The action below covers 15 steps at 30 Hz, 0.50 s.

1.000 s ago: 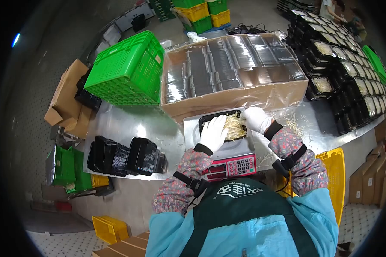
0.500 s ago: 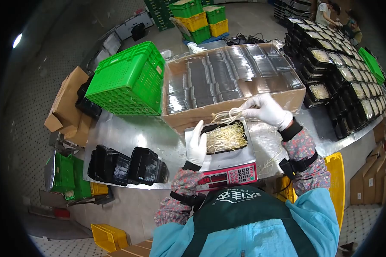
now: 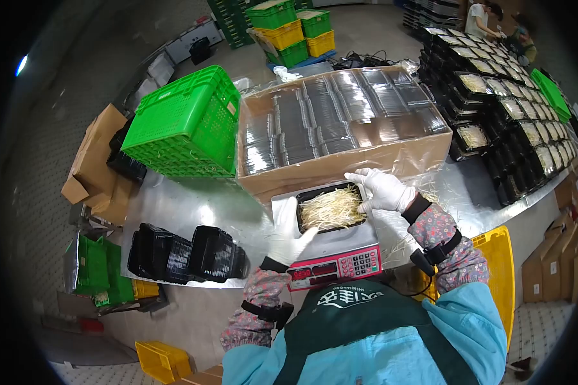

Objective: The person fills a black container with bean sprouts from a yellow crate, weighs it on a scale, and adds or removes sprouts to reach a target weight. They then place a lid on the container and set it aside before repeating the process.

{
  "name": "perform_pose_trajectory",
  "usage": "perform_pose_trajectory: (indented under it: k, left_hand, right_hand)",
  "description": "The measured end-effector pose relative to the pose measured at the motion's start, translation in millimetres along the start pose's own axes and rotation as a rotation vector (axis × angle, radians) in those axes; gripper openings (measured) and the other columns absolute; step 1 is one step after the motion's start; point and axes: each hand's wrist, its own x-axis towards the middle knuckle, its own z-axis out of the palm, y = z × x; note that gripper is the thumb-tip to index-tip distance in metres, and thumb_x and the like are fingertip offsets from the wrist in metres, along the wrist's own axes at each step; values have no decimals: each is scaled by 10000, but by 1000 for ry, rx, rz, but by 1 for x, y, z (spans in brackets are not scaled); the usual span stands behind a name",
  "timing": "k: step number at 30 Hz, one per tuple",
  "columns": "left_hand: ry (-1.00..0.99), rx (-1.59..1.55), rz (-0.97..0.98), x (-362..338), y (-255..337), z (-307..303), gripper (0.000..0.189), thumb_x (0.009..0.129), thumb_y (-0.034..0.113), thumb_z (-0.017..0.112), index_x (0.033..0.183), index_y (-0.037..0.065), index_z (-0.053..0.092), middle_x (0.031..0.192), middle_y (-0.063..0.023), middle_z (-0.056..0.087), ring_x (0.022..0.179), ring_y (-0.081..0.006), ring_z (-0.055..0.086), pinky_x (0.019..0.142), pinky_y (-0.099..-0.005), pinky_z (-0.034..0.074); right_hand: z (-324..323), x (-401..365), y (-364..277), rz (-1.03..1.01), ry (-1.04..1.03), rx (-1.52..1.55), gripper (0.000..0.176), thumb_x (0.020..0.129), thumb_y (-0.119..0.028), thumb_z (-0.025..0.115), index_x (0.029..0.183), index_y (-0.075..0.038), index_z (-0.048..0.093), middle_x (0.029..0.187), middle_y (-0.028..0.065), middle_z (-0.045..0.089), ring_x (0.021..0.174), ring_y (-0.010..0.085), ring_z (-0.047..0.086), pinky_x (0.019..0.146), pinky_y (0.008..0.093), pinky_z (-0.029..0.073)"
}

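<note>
A black plastic tray (image 3: 300, 226) filled with pale bean sprouts (image 3: 332, 206) is on the platform of a red-fronted weighing scale (image 3: 356, 262). My left hand (image 3: 288, 236), in a white glove, grips the tray's left side, its thumb at the near corner. From the right, my gloved right hand (image 3: 389, 192) spans the tray's other end, fingers at the far corner and thumb on the near part. No sprouts dangle from either hand. Red digits glow on the scale's display.
Behind the scale stands a cardboard box (image 3: 340, 168) of clear plastic lids (image 3: 321, 109). A green crate (image 3: 180, 122) is to its left. Empty black trays (image 3: 215, 253) lie front left. Filled trays (image 3: 520, 109) are stacked at right, with people (image 3: 481, 22) beyond.
My right hand no longer holds a bunch of sprouts above the tray; it has lowered to the tray's right end. My left hand has brought its thumb round to the near corner.
</note>
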Motion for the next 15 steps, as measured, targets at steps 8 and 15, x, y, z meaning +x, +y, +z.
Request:
perform_pose_trajectory:
  k: [8,15]
  left_hand:
    - [-250,241,213,46,1,61,562,911,335,566,1379,45,452,1379,-149,490,1240,-322,472,1036,-463,366]
    - [-206,139,192,49,2,58,468,884,213,649,1287,-4,550,1287,-197,575,1194,-336,544,1039,-391,414]
  right_hand:
    - [40,2,1,119,-90,-130,286,715,-269,757,879,-51,672,860,162,648,854,354,641,760,433,520]
    - [26,-13,10,177,53,-4,201,793,-274,667,764,-75,690,751,159,659,747,356,652,697,443,522]
